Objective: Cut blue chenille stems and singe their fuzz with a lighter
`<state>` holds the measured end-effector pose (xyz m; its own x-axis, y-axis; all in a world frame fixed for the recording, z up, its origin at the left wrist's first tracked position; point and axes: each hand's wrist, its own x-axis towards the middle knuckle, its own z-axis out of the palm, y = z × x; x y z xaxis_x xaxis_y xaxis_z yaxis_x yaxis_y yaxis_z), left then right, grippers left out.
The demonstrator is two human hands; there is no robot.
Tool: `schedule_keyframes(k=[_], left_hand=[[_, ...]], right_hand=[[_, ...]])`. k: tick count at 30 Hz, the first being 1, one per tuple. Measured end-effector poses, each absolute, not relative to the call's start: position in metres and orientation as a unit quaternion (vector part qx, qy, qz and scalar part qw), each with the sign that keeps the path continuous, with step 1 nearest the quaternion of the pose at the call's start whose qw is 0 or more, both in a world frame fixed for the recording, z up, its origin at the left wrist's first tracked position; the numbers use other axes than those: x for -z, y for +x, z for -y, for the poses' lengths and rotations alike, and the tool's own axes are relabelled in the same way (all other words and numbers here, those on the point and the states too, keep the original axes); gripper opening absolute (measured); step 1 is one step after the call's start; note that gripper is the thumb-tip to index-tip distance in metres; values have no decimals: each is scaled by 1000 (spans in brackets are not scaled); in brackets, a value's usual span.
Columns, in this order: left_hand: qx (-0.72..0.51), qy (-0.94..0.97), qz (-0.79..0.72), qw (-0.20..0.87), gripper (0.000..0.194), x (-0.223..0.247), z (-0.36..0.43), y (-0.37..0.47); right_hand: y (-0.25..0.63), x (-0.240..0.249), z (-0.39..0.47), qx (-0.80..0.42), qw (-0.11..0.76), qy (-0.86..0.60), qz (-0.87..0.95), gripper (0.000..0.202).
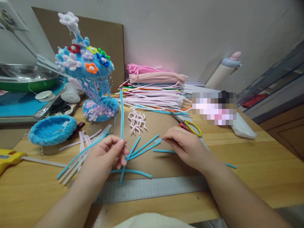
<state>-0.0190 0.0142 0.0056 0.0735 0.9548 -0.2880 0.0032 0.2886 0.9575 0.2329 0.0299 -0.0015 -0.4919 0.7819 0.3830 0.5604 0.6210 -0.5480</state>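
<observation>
My left hand (110, 152) pinches a blue pipe cleaner (122, 114) that stands upright between thumb and forefinger. My right hand (187, 147) is closed at the fingertips on a short, blurred, pale blue pipe cleaner (158, 140); most of it is hidden. Between and below the hands, several cut blue pipe cleaners (144, 151) lie crossed on a brown cardboard sheet (163, 125). Another blue piece (163, 151) lies partly under my right hand. Beyond them sits a small group of bent, pale pink pipe-cleaner pieces (137, 122).
Scissors (193, 126) lie behind my right hand; a metal ruler (152, 190) lies in front. Pipe-cleaner bundles (154, 95) are stacked at the back. Left are a flower-covered blue ornament (85, 68), a blue fuzzy bowl (52, 129) and a yellow glue gun (9, 158). A bottle (220, 72) leans right.
</observation>
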Motion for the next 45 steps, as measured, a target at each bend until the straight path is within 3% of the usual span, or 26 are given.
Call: schedule_keyframes(k=[3,8,18,20,23,25,28,30,32,38,40,42,45], left_hand=[[-388,467,-538,584,21,-3,-11,-13],[-336,484,-496,638,19,3,-1,1],[-292,411,-471,724,27,15,-1,8],[-312,398,-464,728,28,12,-1,8],[-353,365,-454,733,25,4,0,6],[-361,339,-441,748,24,1,0,5],[-341,337,-412,775,23,0,1,3],[-312,365,-401,780,24,3,2,4],[-282,399,-409,771,25,5,5,6],[-244,503,-473,681,22,0,9,4],[-264,580,-518,570,22,-1,5,-2],[-282,685,-545,393,21,0,-1,-10],[-231,800,-514,204,25,6,-9,-19]], right_hand=[[220,1,-19,-140,328,-340,870,21],[200,3,-5,-75,279,-283,915,20],[202,5,-6,-35,298,-294,907,16],[202,2,2,15,370,-283,885,13],[198,-1,20,82,554,-236,794,10],[192,0,29,-3,561,-233,795,25],[181,7,30,-292,424,-311,799,21],[174,12,25,-473,434,-376,668,16],[171,15,20,-560,455,-384,576,21],[175,16,18,-616,470,-374,510,14],[179,15,14,-584,503,-388,505,12],[185,14,8,-532,551,-416,490,9],[192,15,-2,-477,609,-438,458,6]])
